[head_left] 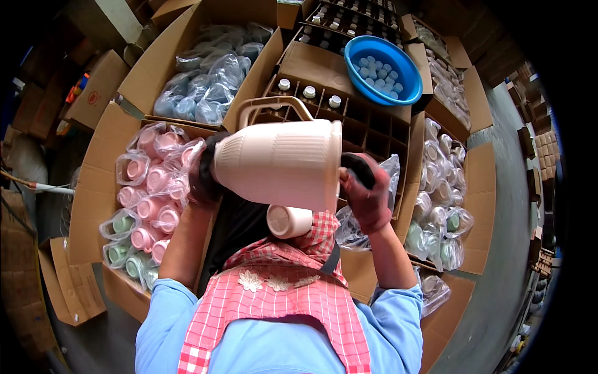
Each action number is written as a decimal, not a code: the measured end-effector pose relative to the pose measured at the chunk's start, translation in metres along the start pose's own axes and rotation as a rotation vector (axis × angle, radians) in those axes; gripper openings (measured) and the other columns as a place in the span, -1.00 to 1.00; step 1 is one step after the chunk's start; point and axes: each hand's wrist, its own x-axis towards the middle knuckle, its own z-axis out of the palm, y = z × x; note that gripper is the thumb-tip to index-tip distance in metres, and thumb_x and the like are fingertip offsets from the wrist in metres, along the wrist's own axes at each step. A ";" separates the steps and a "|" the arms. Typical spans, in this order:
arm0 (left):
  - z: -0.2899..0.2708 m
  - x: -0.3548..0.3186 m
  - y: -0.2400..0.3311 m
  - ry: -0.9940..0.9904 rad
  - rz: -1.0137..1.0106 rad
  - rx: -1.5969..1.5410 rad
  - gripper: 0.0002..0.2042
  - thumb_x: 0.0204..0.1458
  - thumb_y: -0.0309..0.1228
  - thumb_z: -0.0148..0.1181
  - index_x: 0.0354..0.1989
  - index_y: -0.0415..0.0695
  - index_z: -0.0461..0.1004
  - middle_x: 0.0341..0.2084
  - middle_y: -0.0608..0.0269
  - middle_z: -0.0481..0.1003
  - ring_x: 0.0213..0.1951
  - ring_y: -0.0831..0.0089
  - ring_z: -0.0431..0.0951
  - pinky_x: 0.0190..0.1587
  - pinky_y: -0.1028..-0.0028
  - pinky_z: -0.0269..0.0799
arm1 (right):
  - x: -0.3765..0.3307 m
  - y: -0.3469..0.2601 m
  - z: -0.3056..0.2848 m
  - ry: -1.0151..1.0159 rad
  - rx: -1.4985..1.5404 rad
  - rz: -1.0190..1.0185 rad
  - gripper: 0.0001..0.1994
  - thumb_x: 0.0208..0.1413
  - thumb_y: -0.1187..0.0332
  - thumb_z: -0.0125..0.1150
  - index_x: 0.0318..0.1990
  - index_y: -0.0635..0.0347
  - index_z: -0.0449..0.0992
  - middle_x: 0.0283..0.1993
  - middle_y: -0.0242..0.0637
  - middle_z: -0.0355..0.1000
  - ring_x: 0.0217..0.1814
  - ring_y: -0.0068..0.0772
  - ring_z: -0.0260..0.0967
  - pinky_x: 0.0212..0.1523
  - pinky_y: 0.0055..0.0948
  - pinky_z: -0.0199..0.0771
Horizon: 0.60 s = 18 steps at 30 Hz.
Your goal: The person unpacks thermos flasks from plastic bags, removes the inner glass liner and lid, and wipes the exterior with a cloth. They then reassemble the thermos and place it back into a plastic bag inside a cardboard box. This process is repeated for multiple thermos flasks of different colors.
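Observation:
A large pale pink plastic pitcher [280,159] lies sideways in front of my chest. Its handle is up and its rim faces right. My left hand [204,169], in a dark glove, grips the base end. My right hand [369,192], in a red and black glove, has its fingers curled against the rim. The pitcher's inside is hidden. Just below it, against my red checked apron, a small pale pink cup [289,222] shows its bottom.
Left, a carton [93,187] holds bagged pink and green cups [149,206]; behind it are bagged bluish items [212,81]. Ahead, white-capped bottles [309,92] stand in a divided carton [380,134]. A blue basin [408,62] holds white caps. More bagged cups [439,187] fill a carton at right.

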 end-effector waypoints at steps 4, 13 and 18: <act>0.027 -0.024 -0.011 -0.146 -0.455 -0.752 -0.62 -0.14 -0.49 0.22 -0.09 -0.32 0.40 -0.13 0.00 0.44 -0.06 0.11 0.44 0.02 0.29 0.33 | 0.011 -0.023 -0.017 -0.041 -0.451 -0.752 -0.66 -0.38 0.37 0.30 -0.29 0.03 0.52 -0.23 -0.33 0.42 -0.36 -0.29 0.41 -0.44 -0.42 0.44; 0.029 -0.015 0.011 -0.060 -0.081 -0.420 -0.64 0.03 -0.45 0.06 -0.01 -0.37 0.33 -0.12 0.00 0.45 -0.06 0.18 0.45 0.03 0.36 0.33 | -0.003 -0.028 -0.026 -0.024 -0.466 -0.587 -0.66 -0.37 0.33 0.30 -0.31 0.14 0.48 -0.37 -0.23 0.40 -0.45 -0.15 0.38 -0.49 -0.32 0.40; 0.017 0.003 0.014 0.198 -0.044 -0.423 -0.51 0.09 -0.19 -0.06 0.01 -0.41 0.31 -0.07 -0.04 0.42 -0.02 0.19 0.42 0.09 0.32 0.27 | -0.014 0.003 -0.011 0.095 0.019 -0.089 -0.83 -0.14 0.44 0.13 -0.33 0.26 0.46 -0.44 -0.20 0.39 -0.47 -0.24 0.37 -0.38 -0.48 0.36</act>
